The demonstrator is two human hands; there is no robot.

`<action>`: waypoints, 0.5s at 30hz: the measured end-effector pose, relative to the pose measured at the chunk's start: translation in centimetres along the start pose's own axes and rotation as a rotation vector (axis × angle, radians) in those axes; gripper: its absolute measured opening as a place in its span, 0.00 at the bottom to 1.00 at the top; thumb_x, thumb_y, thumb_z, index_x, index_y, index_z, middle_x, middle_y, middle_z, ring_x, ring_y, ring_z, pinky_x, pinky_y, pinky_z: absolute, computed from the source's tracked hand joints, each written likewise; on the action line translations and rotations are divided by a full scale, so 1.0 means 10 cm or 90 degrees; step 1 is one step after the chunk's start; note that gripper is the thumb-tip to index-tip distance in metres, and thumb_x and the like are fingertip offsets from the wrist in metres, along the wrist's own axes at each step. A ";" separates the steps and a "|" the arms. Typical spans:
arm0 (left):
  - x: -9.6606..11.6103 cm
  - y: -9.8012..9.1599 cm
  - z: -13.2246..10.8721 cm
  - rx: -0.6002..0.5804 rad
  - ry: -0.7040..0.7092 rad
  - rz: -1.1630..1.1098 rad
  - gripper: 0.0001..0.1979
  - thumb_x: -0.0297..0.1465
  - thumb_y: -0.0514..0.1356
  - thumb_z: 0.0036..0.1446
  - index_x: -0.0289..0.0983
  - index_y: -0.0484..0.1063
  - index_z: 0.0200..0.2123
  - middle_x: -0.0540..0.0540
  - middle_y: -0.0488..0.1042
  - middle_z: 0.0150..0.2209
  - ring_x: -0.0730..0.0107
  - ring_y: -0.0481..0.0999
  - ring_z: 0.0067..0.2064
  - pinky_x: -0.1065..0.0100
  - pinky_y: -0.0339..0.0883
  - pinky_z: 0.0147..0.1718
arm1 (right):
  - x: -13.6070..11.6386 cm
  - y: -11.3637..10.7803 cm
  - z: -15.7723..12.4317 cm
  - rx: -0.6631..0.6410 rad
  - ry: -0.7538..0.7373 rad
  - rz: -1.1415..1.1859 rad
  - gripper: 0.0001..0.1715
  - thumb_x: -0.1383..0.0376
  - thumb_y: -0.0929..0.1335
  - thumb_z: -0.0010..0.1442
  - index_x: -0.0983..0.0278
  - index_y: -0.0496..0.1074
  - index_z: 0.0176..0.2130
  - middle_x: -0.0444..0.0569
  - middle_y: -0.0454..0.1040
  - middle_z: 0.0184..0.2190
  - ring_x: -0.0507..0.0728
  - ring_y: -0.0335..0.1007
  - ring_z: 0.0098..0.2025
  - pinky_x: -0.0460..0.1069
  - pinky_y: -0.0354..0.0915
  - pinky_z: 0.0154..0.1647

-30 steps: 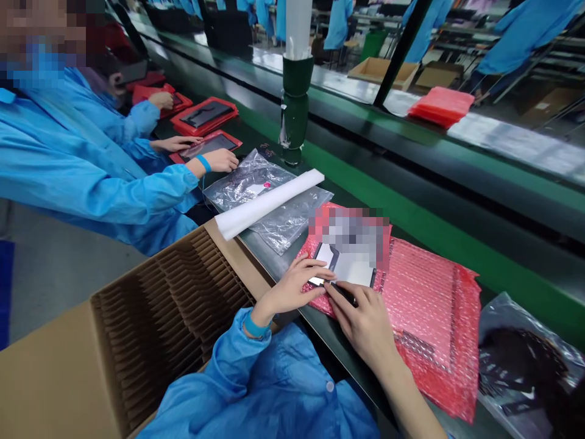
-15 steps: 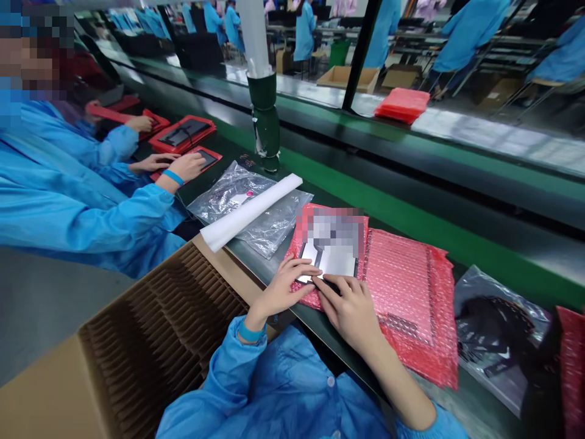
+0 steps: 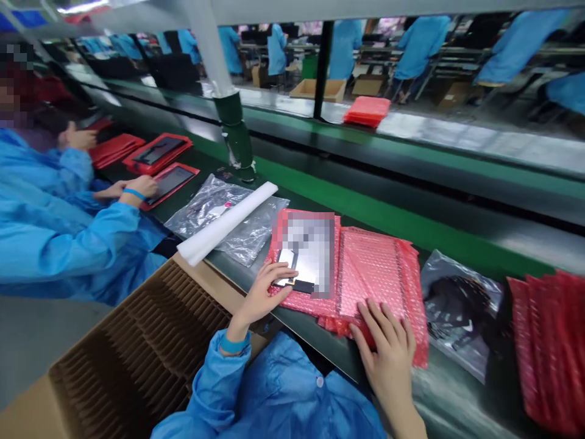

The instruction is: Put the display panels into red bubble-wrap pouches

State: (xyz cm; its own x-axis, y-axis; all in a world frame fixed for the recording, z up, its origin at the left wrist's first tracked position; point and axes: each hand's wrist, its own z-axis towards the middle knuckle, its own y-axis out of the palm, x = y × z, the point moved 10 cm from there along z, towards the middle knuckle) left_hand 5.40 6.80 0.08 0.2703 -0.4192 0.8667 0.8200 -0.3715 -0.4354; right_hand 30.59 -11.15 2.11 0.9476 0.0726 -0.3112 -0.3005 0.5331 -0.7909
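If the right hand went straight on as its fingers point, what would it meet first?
The right hand would probably meet the flat, rectangular red bubble-wrap pouch beneath and ahead of it; whether they touch is unclear.

Left hand (image 3: 264, 292) touching a silver-backed panel (image 3: 308, 259) that lies on red bubble wrap (image 3: 297, 301); right hand (image 3: 389, 347) spread upon the adjacent red pouch (image 3: 372, 268). To the left, a white strip (image 3: 228, 222) crosses a clear bag (image 3: 256, 235) on the desk (image 3: 452, 390).
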 end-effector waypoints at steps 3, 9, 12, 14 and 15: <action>-0.03 -0.01 -0.01 0.007 -0.006 0.007 0.16 0.38 0.66 0.72 0.48 0.80 0.61 0.43 0.83 0.60 0.53 0.73 0.71 0.43 0.48 0.78 | 0.06 0.00 0.03 0.019 -0.017 0.039 0.19 0.58 0.64 0.84 0.54 0.73 0.67 0.49 0.76 0.66 0.68 0.68 0.68 0.67 0.52 0.74; 0.12 -0.02 -0.02 0.064 -0.028 0.019 0.16 0.41 0.65 0.72 0.47 0.82 0.58 0.41 0.83 0.60 0.47 0.76 0.67 0.36 0.50 0.77 | 0.10 -0.30 0.19 0.160 0.010 0.147 0.13 0.58 0.64 0.85 0.56 0.78 0.54 0.44 0.83 0.49 0.60 0.78 0.51 0.58 0.58 0.63; 0.33 0.07 -0.15 0.150 -0.063 -0.024 0.14 0.44 0.66 0.71 0.46 0.84 0.54 0.40 0.83 0.57 0.46 0.79 0.63 0.37 0.54 0.76 | 0.21 -0.60 0.20 0.350 0.122 0.176 0.17 0.56 0.65 0.84 0.59 0.77 0.44 0.45 0.80 0.38 0.59 0.74 0.40 0.54 0.62 0.50; 0.45 0.36 -0.25 0.116 -0.120 -0.192 0.16 0.46 0.67 0.70 0.44 0.84 0.53 0.38 0.83 0.57 0.46 0.80 0.62 0.42 0.65 0.70 | 0.29 -0.75 0.20 0.450 0.188 0.211 0.22 0.55 0.64 0.84 0.60 0.77 0.39 0.46 0.77 0.34 0.59 0.71 0.36 0.54 0.61 0.44; 0.51 0.55 -0.28 0.074 -0.153 -0.314 0.19 0.47 0.68 0.69 0.44 0.83 0.56 0.36 0.82 0.59 0.45 0.81 0.61 0.44 0.70 0.67 | 0.28 -0.80 0.21 0.478 0.196 0.235 0.24 0.56 0.64 0.84 0.60 0.77 0.38 0.47 0.76 0.33 0.59 0.71 0.35 0.54 0.60 0.43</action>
State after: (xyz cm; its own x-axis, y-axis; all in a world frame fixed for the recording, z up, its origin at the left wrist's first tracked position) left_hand 9.89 0.24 1.44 -0.0629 -0.0136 0.9979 0.9248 -0.3767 0.0532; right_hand 35.92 -13.41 8.70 0.7002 0.1770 -0.6917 -0.3280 0.9402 -0.0914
